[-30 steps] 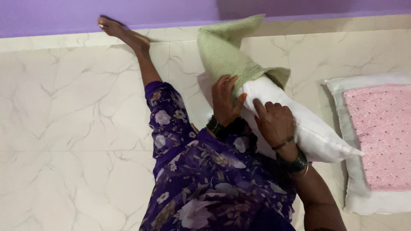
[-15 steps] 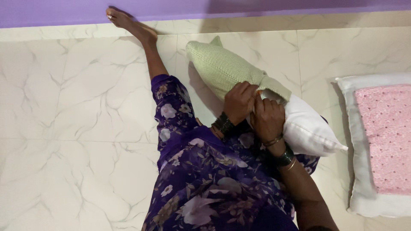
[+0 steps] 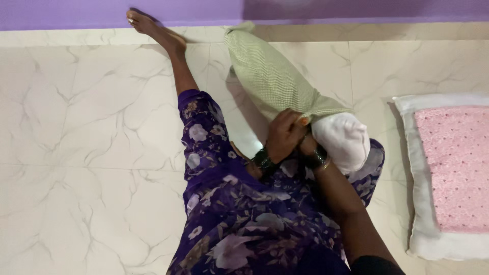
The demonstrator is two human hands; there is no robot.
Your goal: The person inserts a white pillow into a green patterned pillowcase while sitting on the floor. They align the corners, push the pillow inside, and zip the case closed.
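Observation:
A white pillow (image 3: 342, 138) rests on my lap, its far end inside a green checked pillow cover (image 3: 270, 74) that points toward the purple wall. My left hand (image 3: 285, 133) grips the cover's open edge where it meets the pillow. My right hand (image 3: 307, 145) is mostly hidden beneath the pillow and behind the left hand, pressed against the pillow at the cover's edge; only the wrist with bangles shows. I sit on the floor in a purple floral garment (image 3: 244, 203), one bare leg (image 3: 168, 51) stretched toward the wall.
A second white pillow (image 3: 420, 203) with a pink patterned cover (image 3: 453, 168) on top lies on the floor at the right. White marble floor tiles (image 3: 86, 127) spread to the left. The purple wall (image 3: 76, 12) runs along the top.
The green cover has been drawn further over the white pillow, leaving less white showing. The pillow has swung more upright toward the wall, and my right hand has slipped under it.

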